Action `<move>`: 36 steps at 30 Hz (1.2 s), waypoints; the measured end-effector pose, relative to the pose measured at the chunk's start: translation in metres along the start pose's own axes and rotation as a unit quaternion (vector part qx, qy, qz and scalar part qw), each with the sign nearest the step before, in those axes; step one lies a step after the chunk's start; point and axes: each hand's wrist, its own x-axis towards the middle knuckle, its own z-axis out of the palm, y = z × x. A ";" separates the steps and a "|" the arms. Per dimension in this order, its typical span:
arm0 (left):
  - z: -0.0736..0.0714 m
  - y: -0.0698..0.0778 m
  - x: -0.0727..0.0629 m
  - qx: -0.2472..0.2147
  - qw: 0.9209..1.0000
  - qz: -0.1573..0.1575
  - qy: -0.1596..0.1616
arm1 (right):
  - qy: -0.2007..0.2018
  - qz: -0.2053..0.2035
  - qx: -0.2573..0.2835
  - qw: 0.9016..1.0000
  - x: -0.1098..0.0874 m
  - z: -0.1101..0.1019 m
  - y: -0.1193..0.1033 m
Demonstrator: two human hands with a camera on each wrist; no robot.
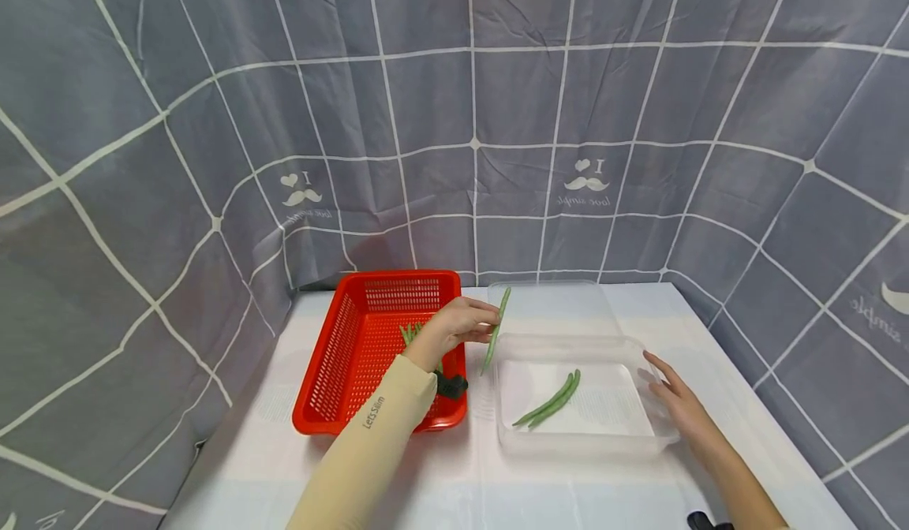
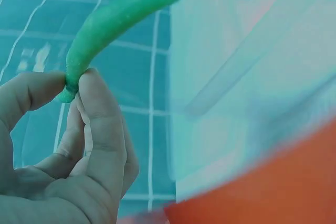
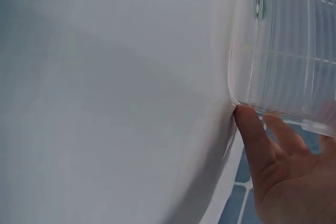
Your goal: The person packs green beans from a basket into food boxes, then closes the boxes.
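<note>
In the head view my left hand pinches one green bean between thumb and fingertips, above the gap between a red basket and a clear plastic box. The left wrist view shows the curved bean gripped near one end. Two green beans lie side by side on the box's floor. My right hand rests against the box's right side, fingers extended; in the right wrist view its thumb touches the lower edge of the wall. More green beans sit in the basket, partly hidden by my left arm.
A flat transparent sheet, perhaps the box's lid, lies behind the box. The white-covered table holds everything. A grey curtain with white lines surrounds the table's back and sides.
</note>
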 end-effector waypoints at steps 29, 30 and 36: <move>0.098 -0.029 0.020 0.156 0.985 -0.044 -0.057 | -0.002 0.029 -0.003 1.000 0.001 -0.002 -0.003; 0.100 -0.029 0.021 0.166 0.983 -0.045 -0.061 | -0.002 0.029 -0.003 1.000 0.001 -0.002 -0.003; 0.112 -0.032 0.021 0.211 0.974 -0.061 -0.055 | -0.005 0.029 0.000 1.000 0.003 -0.002 -0.003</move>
